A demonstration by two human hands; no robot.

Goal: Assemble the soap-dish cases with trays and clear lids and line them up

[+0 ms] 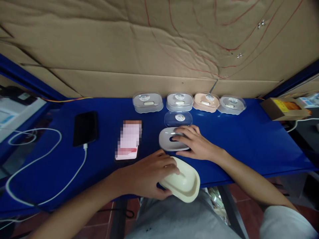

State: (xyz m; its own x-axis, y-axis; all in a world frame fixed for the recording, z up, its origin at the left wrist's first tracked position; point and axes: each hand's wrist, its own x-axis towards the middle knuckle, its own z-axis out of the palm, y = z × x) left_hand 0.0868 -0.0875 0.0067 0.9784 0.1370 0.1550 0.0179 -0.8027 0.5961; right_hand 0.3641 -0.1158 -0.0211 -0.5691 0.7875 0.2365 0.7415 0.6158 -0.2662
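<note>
My left hand grips a cream oval dish by its left end, fingers over the rim and inside, thumb below. The dish is tilted and held at the table's front edge, over my lap. Just beyond it, my right hand is closed around the right side of a pale grey oval dish with a dark opening in its middle. That dish rests on the blue table; my fingers hide its right part. Behind it lies a clear oval lid with a round white label.
Along the back stand a left lidded box, a second grey one, a peach one and another grey one. A lit phone and a dark phone with a white cable lie left. At right sits a cardboard box.
</note>
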